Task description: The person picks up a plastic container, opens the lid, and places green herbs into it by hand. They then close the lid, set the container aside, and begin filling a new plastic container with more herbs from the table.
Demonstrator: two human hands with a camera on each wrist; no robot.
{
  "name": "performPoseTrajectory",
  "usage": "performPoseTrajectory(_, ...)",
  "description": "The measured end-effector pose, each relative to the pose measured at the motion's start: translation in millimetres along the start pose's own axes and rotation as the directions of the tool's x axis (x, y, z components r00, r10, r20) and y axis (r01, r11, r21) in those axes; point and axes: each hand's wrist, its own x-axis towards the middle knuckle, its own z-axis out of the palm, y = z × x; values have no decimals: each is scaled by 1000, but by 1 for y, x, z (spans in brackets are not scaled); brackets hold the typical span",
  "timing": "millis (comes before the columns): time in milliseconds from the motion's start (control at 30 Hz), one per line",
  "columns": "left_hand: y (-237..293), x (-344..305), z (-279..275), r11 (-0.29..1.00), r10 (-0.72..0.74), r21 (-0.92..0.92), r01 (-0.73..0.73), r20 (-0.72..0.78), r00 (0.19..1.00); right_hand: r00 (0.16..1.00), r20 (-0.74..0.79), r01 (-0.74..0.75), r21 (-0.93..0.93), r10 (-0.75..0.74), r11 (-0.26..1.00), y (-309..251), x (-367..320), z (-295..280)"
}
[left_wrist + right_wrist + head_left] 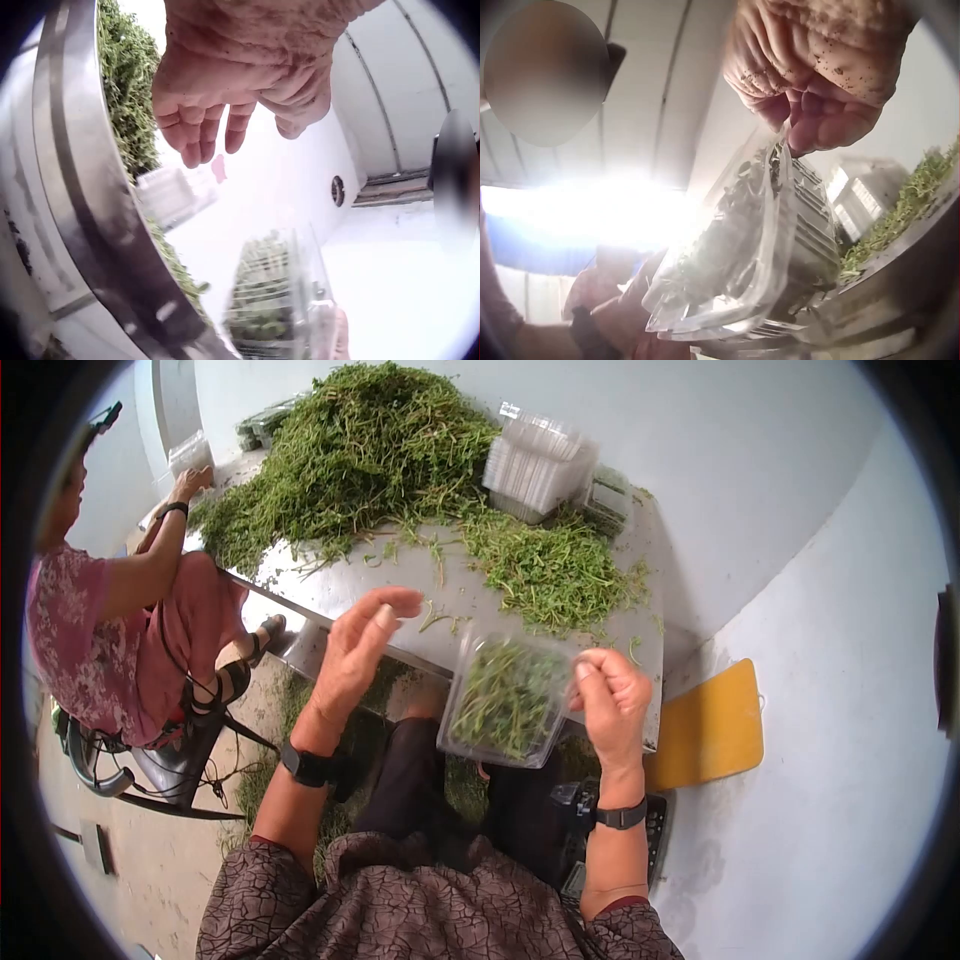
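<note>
My right hand (612, 700) pinches one edge of a clear plastic clamshell box (505, 700) filled with green leafy stems. The box hangs tilted over my lap, in front of the table edge. In the right wrist view, thumb and curled fingers (814, 127) grip the corner of the box (727, 240), whose lid lies over the greens. My left hand (355, 645) is held in the air left of the box, fingers loosely bent and holding nothing. The left wrist view shows that hand (247, 82) apart from the box (262, 292).
A big heap of greens (370, 450) covers the back of the metal table (410, 575). A smaller pile (550, 570) lies at the right, beside stacked clear boxes (535, 465). A yellow board (710, 725) leans on the wall. Another person (120, 600) sits at the left.
</note>
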Motion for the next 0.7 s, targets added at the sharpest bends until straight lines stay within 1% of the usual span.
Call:
performPoseTrajectory(33, 7, -4, 6, 999, 52, -10, -51, 95, 994, 1000, 11, -11, -3, 11, 1000, -3, -3, 4)
performPoseTrajectory(67, 13, -11, 12, 995, 97, -25, -94, 186, 978, 995, 61, 88, -48, -85, 995, -5, -7, 8)
performPoseTrajectory(100, 22, -15, 17, 999, 42, -37, -33, 249, 968, 978, 118, 183, -83, -172, 980, -7, -13, 13)
performPoseTrajectory(133, 26, -18, 21, 997, 74, -29, -69, 300, 951, 969, 128, 223, -103, -209, 969, -11, -18, 18)
performPoseTrajectory(167, 29, -21, 23, 995, 103, -23, -102, 353, 930, 973, 143, 194, -95, -179, 976, -16, -21, 21)
performPoseTrajectory(200, 33, -26, 26, 997, 75, -18, -73, 347, 935, 948, 166, 297, -165, -270, 941, -21, -23, 24)
performPoseTrajectory(233, 38, -28, 28, 1000, 17, -23, -8, 417, 909, 911, 195, 403, -231, -363, 886, -26, -24, 25)
performPoseTrajectory(267, 39, -30, 28, 998, -33, -28, 54, 486, 873, 914, 205, 393, -225, -350, 892, -28, -27, 25)
performPoseTrajectory(300, 36, -30, 26, 997, -48, -29, 70, 481, 875, 921, 211, 373, -226, -329, 900, -31, -30, 23)
performPoseTrajectory(367, 28, -34, 23, 982, 127, 43, -182, 564, 816, 931, 224, 338, -228, -288, 913, -33, -37, 24)
performPoseTrajectory(400, 30, -38, 23, 980, 128, 56, -192, 561, 818, 911, 240, 387, -212, -336, 897, -33, -39, 26)
performPoseTrajectory(433, 28, -40, 23, 983, 114, 55, -174, 559, 822, 887, 255, 437, -194, -385, 879, -34, -41, 28)
performPoseTrajectory(500, 24, -45, 22, 994, 78, 12, -106, 594, 801, 887, 294, 416, -179, -355, 892, -36, -46, 31)
performPoseTrajectory(533, 24, -50, 21, 999, -17, -15, 32, 596, 803, 876, 316, 430, -170, -364, 887, -36, -48, 32)
performPoseTrajectory(567, 21, -55, 20, 998, -35, -13, 53, 594, 803, 864, 338, 445, -161, -374, 881, -35, -51, 34)
performPoseTrajectory(600, 18, -58, 18, 998, -37, -15, 59, 623, 782, 868, 344, 428, -157, -358, 890, -33, -55, 35)
performPoseTrajectory(633, 16, -63, 16, 998, -37, -18, 64, 649, 759, 877, 368, 368, -105, -308, 924, -32, -59, 36)
performPoseTrajectory(667, 13, -68, 16, 996, -51, -17, 82, 647, 761, 881, 394, 306, -55, -261, 950, -30, -62, 36)
performPoseTrajectory(700, 9, -73, 15, 992, -42, -66, 111, 650, 759, 882, 401, 293, -52, -249, 955, -28, -64, 37)
